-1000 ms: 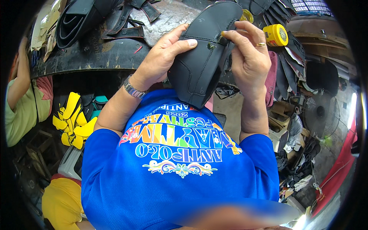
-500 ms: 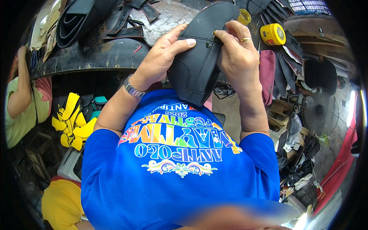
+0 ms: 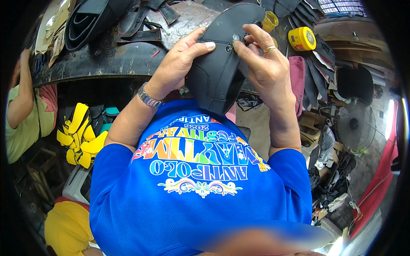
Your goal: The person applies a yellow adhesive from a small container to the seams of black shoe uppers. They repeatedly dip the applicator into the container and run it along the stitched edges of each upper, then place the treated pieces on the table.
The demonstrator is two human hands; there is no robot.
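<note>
I hold a curved black leather piece [image 3: 220, 72], stitched along its edges, up in front of my chest over the workbench edge. My left hand [image 3: 181, 62] grips its left side, thumb laid across the top; a metal watch sits on that wrist. My right hand [image 3: 265, 64], with a ring on one finger, pinches the piece near a small metal fitting [image 3: 234, 39] at its upper middle. My blue printed shirt fills the lower part of the view.
A dark workbench [image 3: 98, 59] carries black leather cut-outs and straps. A yellow round tin [image 3: 301, 38] and a yellow jar [image 3: 270, 20] stand at the back right. Yellow pieces [image 3: 81, 136] are stacked at the lower left beside another person's arm [image 3: 21, 98]. A fan [image 3: 354, 126] stands at the right.
My right hand has slid from the piece's right edge toward its upper middle, and its fingertips now pinch at the small metal fitting. The left hand keeps its hold.
</note>
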